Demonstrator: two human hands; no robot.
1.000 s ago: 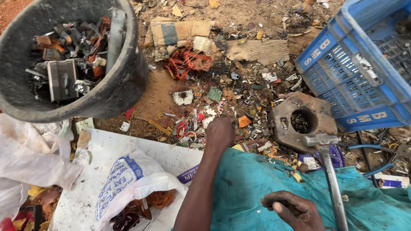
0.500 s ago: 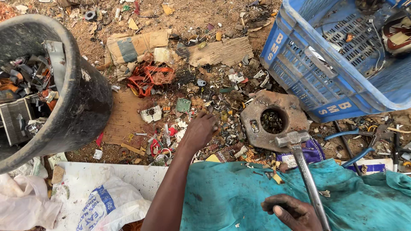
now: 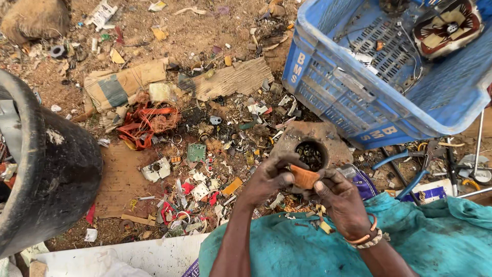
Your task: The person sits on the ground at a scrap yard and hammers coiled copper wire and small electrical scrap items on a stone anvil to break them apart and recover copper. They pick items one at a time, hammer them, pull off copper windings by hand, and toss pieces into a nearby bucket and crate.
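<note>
— What are the hands doing?

— Both are closed on one small orange-brown piece (image 3: 304, 177). The left hand (image 3: 270, 178) pinches its left end with thumb and fingers; the right hand (image 3: 342, 201) grips the right end, fingers curled round it. The piece sits between them, above the teal cloth (image 3: 287, 246) over the person's lap.

— What's right behind it?

— A rusty metal block (image 3: 328, 137) with a round hole in it, lying on the ground just beyond the hands. Small dark bits fill the hole.

— And around that?

— A blue crate (image 3: 359, 102) to the upper right, tilted, with a red-and-cream wound part (image 3: 447, 28) in it. Blue-handled pliers (image 3: 405, 166) lie near the crate's base, right of the block. To the left, a black tub (image 3: 56, 179) — only its wall shows. Between tub and block the dirt is strewn with scrap: an orange tangle (image 3: 146, 123), a small green board (image 3: 196, 152), torn cardboard (image 3: 230, 79).

— Anything on the right wrist?

— Bangles (image 3: 365, 238), orange and pale.
</note>
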